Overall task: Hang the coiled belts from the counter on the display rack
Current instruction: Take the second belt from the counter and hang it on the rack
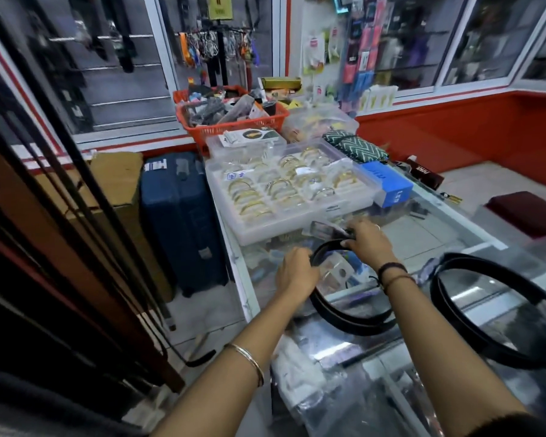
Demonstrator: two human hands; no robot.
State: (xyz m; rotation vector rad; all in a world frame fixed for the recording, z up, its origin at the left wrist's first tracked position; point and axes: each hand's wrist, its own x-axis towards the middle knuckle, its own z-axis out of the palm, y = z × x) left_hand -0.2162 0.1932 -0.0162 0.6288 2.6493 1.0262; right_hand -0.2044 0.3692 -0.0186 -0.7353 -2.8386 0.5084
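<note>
Black belt loops between our hands over the glass table: left hand closed on its near-left arc, right hand pinching the far buckle end; another coil lies right.

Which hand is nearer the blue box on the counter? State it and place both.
Right. The right hand grips the belt at its buckle end, just below-left of the blue box. The left hand holds the loop's left side, farther away.
</note>
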